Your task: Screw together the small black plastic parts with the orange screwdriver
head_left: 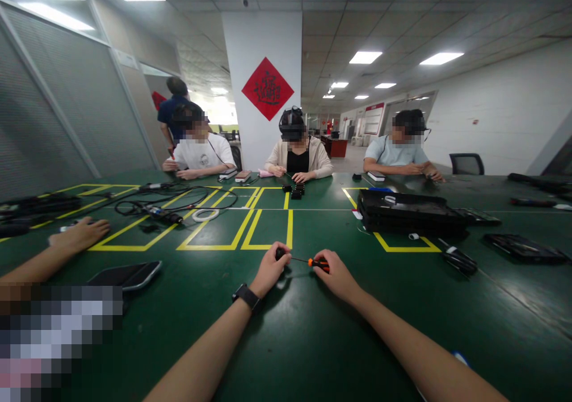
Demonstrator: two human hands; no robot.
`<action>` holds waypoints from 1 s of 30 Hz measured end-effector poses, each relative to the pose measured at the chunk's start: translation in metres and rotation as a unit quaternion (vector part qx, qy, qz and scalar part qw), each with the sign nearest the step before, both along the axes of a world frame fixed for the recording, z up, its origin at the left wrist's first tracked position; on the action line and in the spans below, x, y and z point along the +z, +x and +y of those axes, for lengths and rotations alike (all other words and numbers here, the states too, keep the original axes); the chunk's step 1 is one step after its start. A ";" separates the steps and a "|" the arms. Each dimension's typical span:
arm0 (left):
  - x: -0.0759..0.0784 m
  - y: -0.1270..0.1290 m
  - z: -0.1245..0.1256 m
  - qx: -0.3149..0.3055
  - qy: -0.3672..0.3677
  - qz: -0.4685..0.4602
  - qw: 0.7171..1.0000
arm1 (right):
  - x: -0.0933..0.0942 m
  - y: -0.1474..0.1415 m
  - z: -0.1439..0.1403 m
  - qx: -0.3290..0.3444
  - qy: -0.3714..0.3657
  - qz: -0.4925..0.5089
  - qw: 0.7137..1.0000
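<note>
Just above the green table (286,342), my right hand (334,272) is closed round the orange and black handle of a screwdriver (313,263). Its thin shaft points left toward my left hand (270,271). Between the thumb and fingers of that left hand is a small black object (280,252), partly covered by them, whose kind I cannot make out. The screwdriver's tip reaches this object or ends close beside it; which one is too small to tell. A dark watch (246,296) is on my left wrist.
A co-worker's hand (84,233) rests at the left, near a phone-like device (127,276). Black cables (163,211) and a white ring (205,215) lie beyond. At right are stacked black cases (406,214) and a black tool (458,260). Several people sit across the table.
</note>
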State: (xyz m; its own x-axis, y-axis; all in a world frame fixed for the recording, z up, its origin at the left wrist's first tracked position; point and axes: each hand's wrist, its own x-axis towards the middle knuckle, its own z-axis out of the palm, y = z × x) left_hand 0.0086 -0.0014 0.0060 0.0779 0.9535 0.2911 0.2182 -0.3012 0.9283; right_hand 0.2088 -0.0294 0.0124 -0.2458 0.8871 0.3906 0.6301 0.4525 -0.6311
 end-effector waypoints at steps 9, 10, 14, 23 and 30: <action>-0.003 -0.001 0.002 -0.011 0.008 0.005 1.000 | -0.003 0.001 0.003 0.003 0.007 -0.002 1.000; -0.004 -0.001 0.002 -0.010 0.009 0.005 1.000 | -0.003 0.001 0.002 0.004 0.011 -0.001 1.000; -0.003 -0.001 0.002 0.004 0.010 0.003 1.000 | -0.002 0.000 0.000 0.004 0.011 -0.001 1.000; -0.005 -0.001 0.004 -0.004 0.012 -0.006 1.000 | -0.005 0.002 0.005 0.020 0.006 0.000 1.000; -0.007 -0.002 0.005 -0.012 0.008 0.001 1.000 | -0.003 0.001 0.003 0.020 0.023 0.006 1.000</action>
